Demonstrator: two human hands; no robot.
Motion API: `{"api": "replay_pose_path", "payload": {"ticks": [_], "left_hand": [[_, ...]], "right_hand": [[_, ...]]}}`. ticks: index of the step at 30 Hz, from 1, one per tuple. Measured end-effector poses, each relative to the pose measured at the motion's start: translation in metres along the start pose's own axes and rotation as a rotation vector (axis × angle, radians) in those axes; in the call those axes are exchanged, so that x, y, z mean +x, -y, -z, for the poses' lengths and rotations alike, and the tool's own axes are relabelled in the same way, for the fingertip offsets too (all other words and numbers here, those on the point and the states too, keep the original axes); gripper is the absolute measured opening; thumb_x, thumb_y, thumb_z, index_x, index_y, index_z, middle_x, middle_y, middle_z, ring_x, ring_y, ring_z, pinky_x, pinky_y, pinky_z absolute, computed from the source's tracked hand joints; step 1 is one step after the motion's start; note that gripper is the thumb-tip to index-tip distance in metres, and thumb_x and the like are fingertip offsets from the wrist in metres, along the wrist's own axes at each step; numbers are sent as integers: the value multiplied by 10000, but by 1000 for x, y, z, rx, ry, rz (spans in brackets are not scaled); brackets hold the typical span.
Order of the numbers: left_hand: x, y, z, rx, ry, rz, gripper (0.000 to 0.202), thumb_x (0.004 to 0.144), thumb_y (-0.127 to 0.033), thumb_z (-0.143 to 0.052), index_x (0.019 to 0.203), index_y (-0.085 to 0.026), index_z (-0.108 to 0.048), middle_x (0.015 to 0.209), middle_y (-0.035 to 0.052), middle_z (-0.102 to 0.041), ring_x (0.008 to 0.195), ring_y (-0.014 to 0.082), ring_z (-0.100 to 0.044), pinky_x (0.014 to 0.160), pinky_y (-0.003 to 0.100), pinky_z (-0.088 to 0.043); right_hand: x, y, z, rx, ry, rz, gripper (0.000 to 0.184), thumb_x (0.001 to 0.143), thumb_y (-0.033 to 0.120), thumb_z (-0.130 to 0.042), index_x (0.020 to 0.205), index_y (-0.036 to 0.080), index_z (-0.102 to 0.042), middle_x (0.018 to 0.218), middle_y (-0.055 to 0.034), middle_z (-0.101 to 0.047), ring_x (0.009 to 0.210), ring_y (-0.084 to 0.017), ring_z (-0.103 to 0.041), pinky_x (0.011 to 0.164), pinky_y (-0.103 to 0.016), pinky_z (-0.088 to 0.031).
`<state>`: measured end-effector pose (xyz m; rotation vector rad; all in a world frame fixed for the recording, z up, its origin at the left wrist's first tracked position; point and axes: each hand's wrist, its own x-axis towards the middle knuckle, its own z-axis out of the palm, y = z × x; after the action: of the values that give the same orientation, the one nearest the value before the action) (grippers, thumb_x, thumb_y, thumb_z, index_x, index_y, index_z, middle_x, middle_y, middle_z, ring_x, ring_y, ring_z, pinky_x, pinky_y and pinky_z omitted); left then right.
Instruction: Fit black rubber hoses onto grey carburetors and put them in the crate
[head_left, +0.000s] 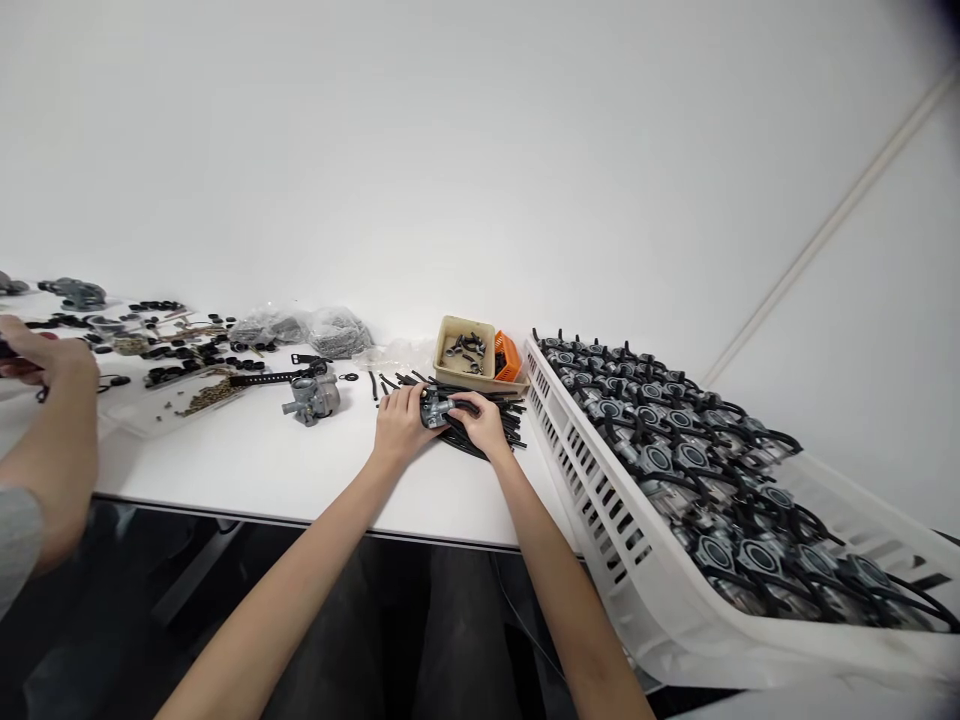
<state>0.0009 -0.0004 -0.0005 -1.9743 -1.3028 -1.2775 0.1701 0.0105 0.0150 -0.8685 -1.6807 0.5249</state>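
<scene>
My left hand is wrapped round a small silver carburetor, holding it just above the white table. My right hand pinches a short black rubber hose against the carburetor's right side. Whether the hose sits on a fitting is hidden by my fingers. Beneath and behind both hands lies a spread of loose black hoses. To the left, another carburetor stands on the table, with a black strap beside it.
On the right, a white crate holds many carburetors with hoses. A beige bin of small parts and an orange basket stand behind my hands. At left are a clear tray with screws, black rings and a co-worker's arm.
</scene>
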Motion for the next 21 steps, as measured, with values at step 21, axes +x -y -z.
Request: {"api": "replay_pose_path", "payload": {"ticks": [21], "left_hand": [[-1, 0, 0, -45, 14, -5, 643, 713, -535, -593, 1195, -122, -490, 1036, 166, -596, 950, 312, -542, 818, 410, -380]], "right_hand": [[-1, 3, 1, -18, -6, -43, 195, 711, 307, -679, 874, 200, -688, 908, -53, -692, 852, -209, -642, 787, -317, -508]]}}
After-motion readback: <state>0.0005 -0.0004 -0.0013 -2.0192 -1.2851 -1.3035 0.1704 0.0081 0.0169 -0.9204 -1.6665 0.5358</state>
